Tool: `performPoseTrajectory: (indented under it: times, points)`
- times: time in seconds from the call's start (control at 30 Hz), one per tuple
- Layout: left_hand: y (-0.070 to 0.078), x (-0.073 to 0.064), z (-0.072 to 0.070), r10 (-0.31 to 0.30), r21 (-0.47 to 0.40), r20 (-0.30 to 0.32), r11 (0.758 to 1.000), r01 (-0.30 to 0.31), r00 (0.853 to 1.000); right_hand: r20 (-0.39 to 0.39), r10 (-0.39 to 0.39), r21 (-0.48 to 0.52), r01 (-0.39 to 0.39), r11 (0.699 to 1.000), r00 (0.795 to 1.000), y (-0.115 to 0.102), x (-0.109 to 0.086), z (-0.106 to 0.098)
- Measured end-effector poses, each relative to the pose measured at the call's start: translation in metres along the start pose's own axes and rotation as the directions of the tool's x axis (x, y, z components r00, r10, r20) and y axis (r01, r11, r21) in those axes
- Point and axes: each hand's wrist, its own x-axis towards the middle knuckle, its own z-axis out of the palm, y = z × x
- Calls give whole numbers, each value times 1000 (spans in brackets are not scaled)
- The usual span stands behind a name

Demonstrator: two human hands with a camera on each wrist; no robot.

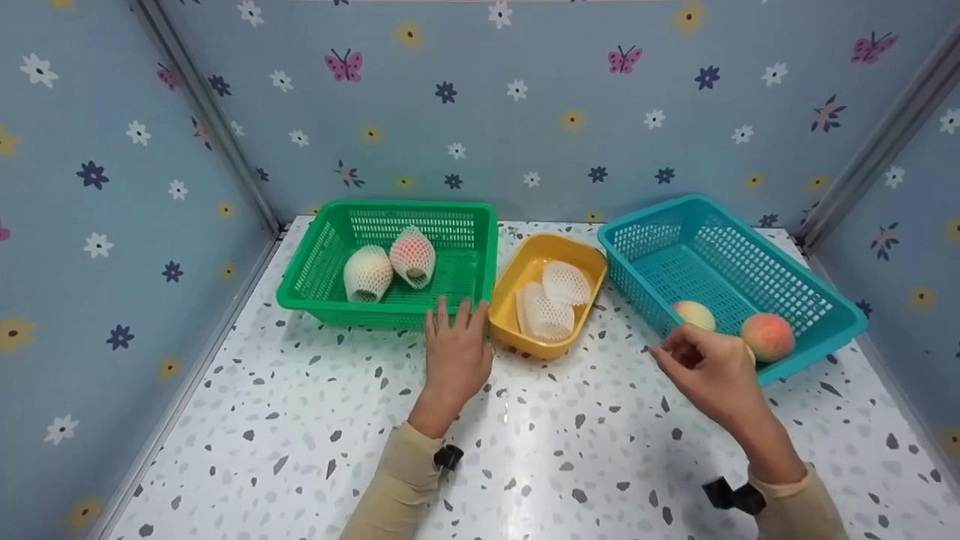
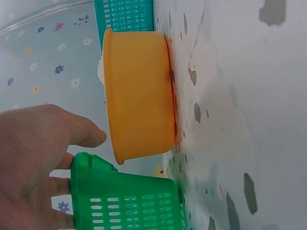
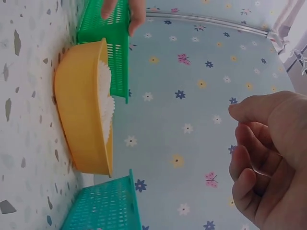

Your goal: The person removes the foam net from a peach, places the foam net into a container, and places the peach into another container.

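Note:
My left hand (image 1: 457,360) rests at the front right rim of the green basket (image 1: 300,302), its fingers extended over the edge. Inside that basket lie two peaches in white foam nets, one peach (image 1: 367,271) on the left and another peach (image 1: 412,255) beside it. My right hand (image 1: 709,371) hovers by the near left side of the teal basket (image 1: 817,349), fingers loosely curled with nothing between them. Behind it, in the teal basket, a bare pink peach (image 1: 767,337) and a yellowish peach (image 1: 694,315) are seen; the hand partly hides another pale edge.
Between the two baskets stands a yellow tub (image 1: 521,259) holding several white foam nets (image 1: 551,311). The speckled white table (image 1: 555,450) extends in front. A flowered wall (image 1: 517,112) rises close behind the containers, with side walls at left and right.

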Motion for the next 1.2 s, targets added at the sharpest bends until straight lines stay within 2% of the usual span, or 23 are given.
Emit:
performPoseTrajectory:
  times: [0.1,0.23,0.37,0.47,0.57,0.67,0.77,0.83,0.9,0.93,0.97,1.07,1.13,1.17,1.2]
  points:
    - [0,-1,1,6,-7,0,1000,-6,1000,27,10,-13,-10,1000,1000,7,-6,10]
    - [3,-1,1,28,-15,-3,999,-28,1000,70,71,-14,-70,997,995,15,-15,24]
    - [3,3,-3,51,-6,17,999,-51,999,114,95,-8,-94,996,989,19,-21,35]
    - [1,7,-11,64,-11,77,998,-63,995,163,89,-1,-90,996,983,18,-22,41]
    - [-3,12,-23,75,-60,168,996,-65,983,204,85,-3,-86,996,975,17,-24,45]
    - [-11,18,-34,65,-161,253,987,-25,965,225,77,-13,-76,997,971,15,-24,48]
    - [-23,29,-45,44,-250,279,968,29,959,241,66,-13,-65,998,968,14,-24,50]
    - [-35,39,-52,15,-276,291,959,69,957,248,55,-13,-53,999,967,14,-25,52]
    - [-49,49,-60,-19,-271,325,956,113,945,258,40,-12,-38,999,965,14,-26,54]
    - [-56,55,-65,-38,-271,360,952,143,932,262,35,-10,-33,999,964,14,-27,54]
    - [-64,61,-71,-54,-279,407,943,180,912,268,30,-10,-29,1000,963,14,-28,55]
    - [-85,80,-86,-98,-289,562,907,305,822,284,26,-4,-26,1000,958,17,-31,57]
    - [-98,93,-92,-133,-281,636,878,388,760,293,27,3,-29,1000,956,18,-33,56]
    - [-104,98,-94,-149,-274,659,865,420,737,295,27,5,-30,1000,955,19,-34,56]
    - [-109,104,-95,-165,-262,671,859,439,722,296,29,7,-33,999,955,20,-35,55]
